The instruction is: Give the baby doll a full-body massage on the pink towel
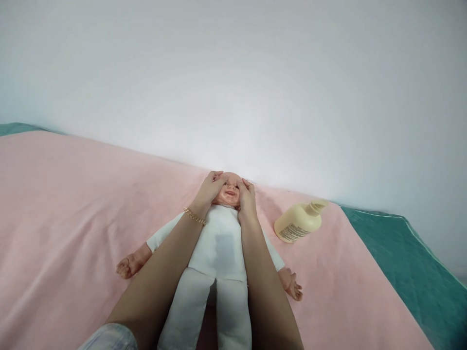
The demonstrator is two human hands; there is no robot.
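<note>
A baby doll (221, 238) with a white cloth body lies on its back, its head at the far end and its legs toward me. My left hand (210, 188) cups one side of the doll's head, with the thumb on the brow above the eye. On the other side my right hand (247, 194) holds the head the same way, its thumb also pressed on the brow. Most fingertips are hidden behind the head. The doll's bare arms stick out on both sides of my forearms. A gold bracelet circles my left wrist.
A pale yellow pump bottle (297, 222) stands to the right of the doll. Under everything spreads a pink cloth (73, 218), wrinkled at the left, over a green cover (404, 262) that shows at the right. A white wall (233, 87) rises right behind the doll's head.
</note>
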